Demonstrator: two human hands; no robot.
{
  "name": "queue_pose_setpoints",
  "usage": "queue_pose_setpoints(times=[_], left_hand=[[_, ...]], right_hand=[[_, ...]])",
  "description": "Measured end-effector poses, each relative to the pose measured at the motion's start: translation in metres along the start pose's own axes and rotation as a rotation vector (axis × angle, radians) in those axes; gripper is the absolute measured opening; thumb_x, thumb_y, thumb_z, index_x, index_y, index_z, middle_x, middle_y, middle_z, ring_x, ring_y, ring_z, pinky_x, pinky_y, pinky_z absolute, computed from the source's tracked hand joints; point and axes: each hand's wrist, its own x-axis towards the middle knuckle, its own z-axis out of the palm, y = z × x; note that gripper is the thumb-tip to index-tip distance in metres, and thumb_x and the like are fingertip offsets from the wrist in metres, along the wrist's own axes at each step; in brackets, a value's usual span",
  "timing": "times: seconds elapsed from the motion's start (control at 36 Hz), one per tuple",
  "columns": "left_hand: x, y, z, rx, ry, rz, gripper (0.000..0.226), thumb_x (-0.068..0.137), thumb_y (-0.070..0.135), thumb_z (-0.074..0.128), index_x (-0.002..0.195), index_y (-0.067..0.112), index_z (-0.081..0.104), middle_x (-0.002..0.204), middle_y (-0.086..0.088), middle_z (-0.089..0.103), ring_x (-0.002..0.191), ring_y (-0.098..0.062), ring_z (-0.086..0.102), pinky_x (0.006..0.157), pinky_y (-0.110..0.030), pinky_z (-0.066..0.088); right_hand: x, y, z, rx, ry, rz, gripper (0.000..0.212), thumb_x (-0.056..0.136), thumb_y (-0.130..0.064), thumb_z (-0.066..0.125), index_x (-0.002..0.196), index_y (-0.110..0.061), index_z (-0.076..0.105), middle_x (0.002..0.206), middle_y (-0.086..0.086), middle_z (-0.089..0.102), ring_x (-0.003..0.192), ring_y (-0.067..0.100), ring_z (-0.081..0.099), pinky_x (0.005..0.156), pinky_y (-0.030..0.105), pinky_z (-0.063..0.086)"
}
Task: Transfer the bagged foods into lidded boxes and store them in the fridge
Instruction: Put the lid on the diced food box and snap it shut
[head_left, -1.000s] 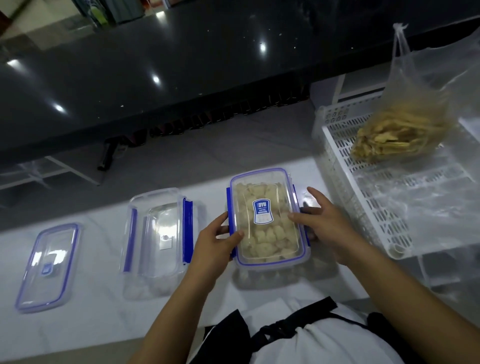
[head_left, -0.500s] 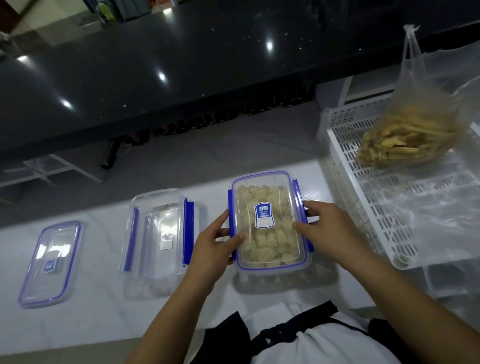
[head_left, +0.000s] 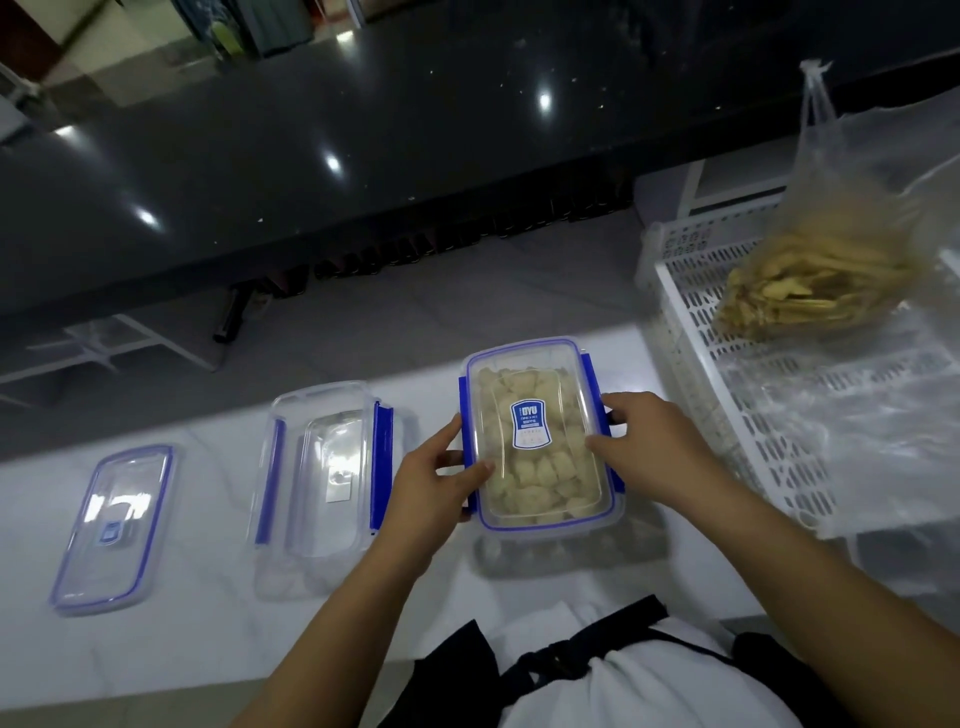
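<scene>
A clear lidded box (head_left: 540, 384) with blue clips and a blue label holds pale food pieces and sits on the white counter (head_left: 208, 649). My left hand (head_left: 431, 488) grips its left side, thumb on the lid. My right hand (head_left: 654, 447) grips its right side, thumb on the lid and fingers curled over the right clip. An empty clear box (head_left: 322, 483) with blue clips stands to the left. Its loose lid (head_left: 111, 525) lies flat at the far left. A clear bag of yellowish food strips (head_left: 810, 280) rests in the white slotted tray (head_left: 753, 415) on the right.
Crumpled clear plastic (head_left: 883, 447) lies in the tray in front of the bag. A dark glossy counter (head_left: 363, 156) runs across the back, beyond a gap of grey floor. My apron and white shirt fill the bottom edge.
My right hand has slid from the box's near right corner onto the right clip, its thumb now on the lid. The left hand holds the same spot.
</scene>
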Motion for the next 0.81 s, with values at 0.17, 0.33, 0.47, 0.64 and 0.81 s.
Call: queue_pose_setpoints(times=[0.17, 0.33, 0.47, 0.64, 0.81], left_hand=[[0.006, 0.012, 0.000, -0.073, -0.020, -0.038, 0.061, 0.087, 0.017, 0.077, 0.140, 0.037, 0.054, 0.102, 0.003, 0.074, 0.085, -0.015, 0.075, 0.059, -0.032, 0.061], [0.000, 0.029, 0.000, -0.084, -0.067, -0.003, 0.057, 0.089, 0.020, 0.075, 0.140, 0.034, 0.054, 0.089, 0.004, 0.077, 0.083, -0.014, 0.076, 0.057, -0.031, 0.060], [0.005, 0.059, -0.007, -0.101, -0.122, 0.027, 0.060, 0.087, 0.015, 0.076, 0.141, 0.029, 0.055, 0.096, -0.005, 0.078, 0.082, -0.019, 0.076, 0.057, -0.032, 0.059], [-0.012, 0.041, 0.001, -0.116, -0.118, 0.008, 0.058, 0.089, 0.016, 0.075, 0.140, 0.036, 0.053, 0.091, 0.003, 0.078, 0.083, -0.014, 0.076, 0.055, -0.030, 0.060], [-0.010, 0.024, 0.019, -0.144, -0.083, 0.019, 0.060, 0.091, 0.015, 0.072, 0.143, 0.037, 0.051, 0.106, -0.003, 0.073, 0.090, -0.018, 0.075, 0.061, -0.032, 0.061]], right_hand=[[0.000, 0.001, -0.006, 0.222, 0.015, 0.022, 0.030, 0.081, -0.021, 0.072, 0.102, -0.038, 0.061, 0.087, -0.018, 0.062, 0.078, 0.013, 0.066, 0.070, 0.045, 0.062], [-0.004, 0.002, -0.024, 0.457, -0.011, 0.026, 0.034, 0.077, -0.009, 0.077, 0.076, -0.042, 0.069, 0.076, -0.007, 0.075, 0.069, 0.018, 0.074, 0.063, 0.042, 0.063], [-0.004, -0.011, -0.036, 0.542, 0.044, -0.021, 0.035, 0.081, -0.002, 0.077, 0.098, -0.031, 0.070, 0.076, -0.005, 0.073, 0.068, 0.019, 0.073, 0.059, 0.040, 0.062], [-0.020, 0.000, -0.029, 0.474, 0.088, -0.058, 0.044, 0.077, -0.008, 0.076, 0.103, -0.043, 0.073, 0.090, -0.011, 0.070, 0.072, 0.011, 0.072, 0.058, 0.030, 0.058], [-0.019, 0.013, -0.013, 0.407, 0.116, -0.023, 0.051, 0.082, 0.000, 0.067, 0.101, -0.047, 0.067, 0.106, -0.007, 0.069, 0.082, 0.022, 0.072, 0.078, 0.047, 0.060]])
